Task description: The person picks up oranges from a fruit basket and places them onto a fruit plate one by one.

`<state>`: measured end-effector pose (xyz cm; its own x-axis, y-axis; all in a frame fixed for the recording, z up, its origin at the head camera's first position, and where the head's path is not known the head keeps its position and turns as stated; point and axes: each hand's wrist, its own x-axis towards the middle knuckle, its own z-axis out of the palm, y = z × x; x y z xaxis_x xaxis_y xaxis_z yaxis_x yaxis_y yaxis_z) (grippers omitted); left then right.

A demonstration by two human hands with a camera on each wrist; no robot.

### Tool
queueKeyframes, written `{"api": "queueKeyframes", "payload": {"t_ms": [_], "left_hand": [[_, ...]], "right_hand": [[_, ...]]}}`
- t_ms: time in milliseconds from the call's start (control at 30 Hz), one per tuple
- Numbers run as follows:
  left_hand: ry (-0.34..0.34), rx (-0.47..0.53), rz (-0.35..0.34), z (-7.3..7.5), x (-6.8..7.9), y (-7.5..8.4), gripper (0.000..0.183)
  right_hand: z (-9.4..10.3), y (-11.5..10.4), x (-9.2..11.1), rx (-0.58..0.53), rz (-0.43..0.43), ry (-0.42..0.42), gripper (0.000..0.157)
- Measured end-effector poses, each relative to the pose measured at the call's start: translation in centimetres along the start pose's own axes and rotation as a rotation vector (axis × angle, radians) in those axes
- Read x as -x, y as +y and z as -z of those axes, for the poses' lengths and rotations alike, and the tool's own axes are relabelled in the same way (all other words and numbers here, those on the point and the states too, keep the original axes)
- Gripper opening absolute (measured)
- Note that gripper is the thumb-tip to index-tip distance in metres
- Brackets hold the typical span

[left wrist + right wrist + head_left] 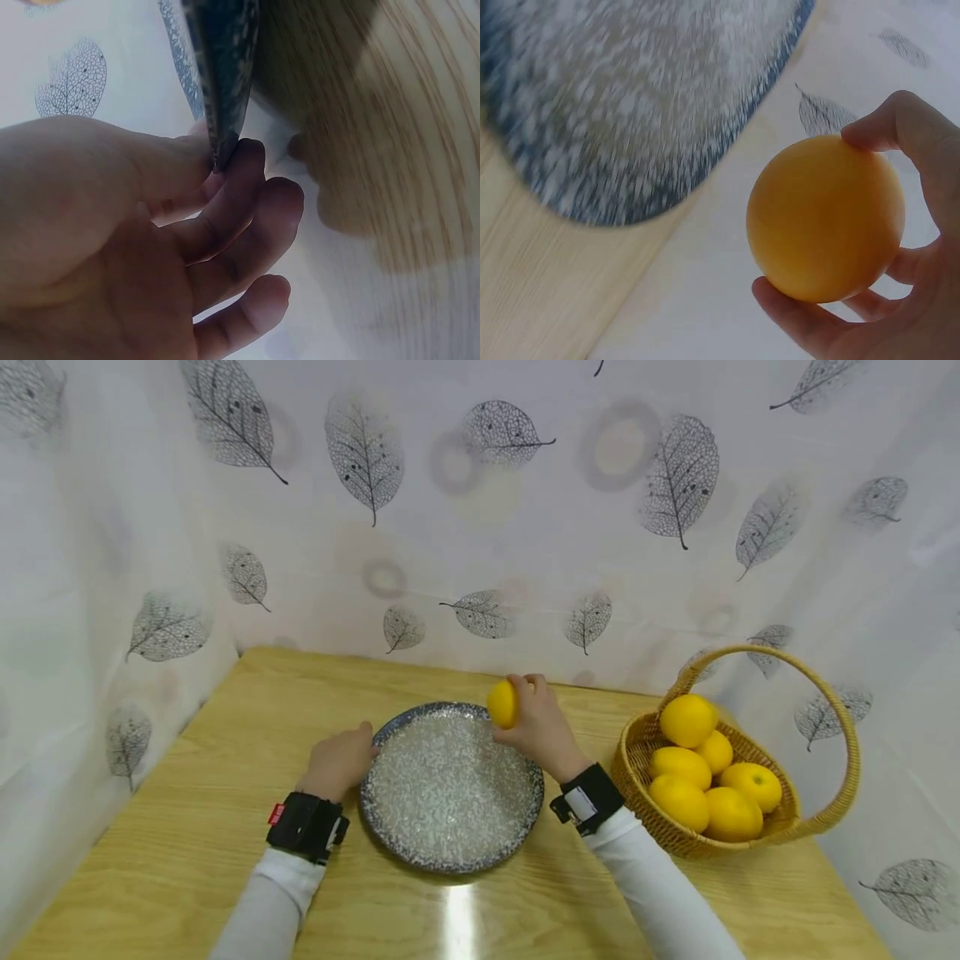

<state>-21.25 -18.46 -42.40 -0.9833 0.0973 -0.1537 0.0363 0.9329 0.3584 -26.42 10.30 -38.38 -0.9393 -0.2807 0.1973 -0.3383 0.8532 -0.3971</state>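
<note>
A round speckled grey plate (450,793) with a dark blue rim stands in the middle of the table. At its left edge, my left hand (342,762) pinches the rim, thumb on one side and fingers on the other, as the left wrist view shows. Over the plate's far right edge, my right hand (542,727) holds a yellow lemon (502,704). In the right wrist view the lemon (825,219) sits between the thumb and the fingertips, apart from the plate (660,196).
To the right stands a wicker basket (630,760) with a tall arched handle (851,743), holding several more lemons (733,814). The wooden table (217,827) is bordered at the back and sides by a white leaf-print curtain (420,552).
</note>
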Motion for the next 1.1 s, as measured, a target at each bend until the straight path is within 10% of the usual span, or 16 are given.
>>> {"api": "queueKeyframes", "payload": {"t_ms": [433,1100], "left_hand": [[0.001,0.012,0.017,0.2,0.1,0.3,0.040],[-0.005,-0.017,0.024,0.1,0.0,0.2,0.046]], "right_hand": [[-4.5,-2.5,-1.8,-0.022,0.189,-0.181,0.081],[-4.3,-2.8,-1.1,-0.021,0.320,-0.162,0.076]]}}
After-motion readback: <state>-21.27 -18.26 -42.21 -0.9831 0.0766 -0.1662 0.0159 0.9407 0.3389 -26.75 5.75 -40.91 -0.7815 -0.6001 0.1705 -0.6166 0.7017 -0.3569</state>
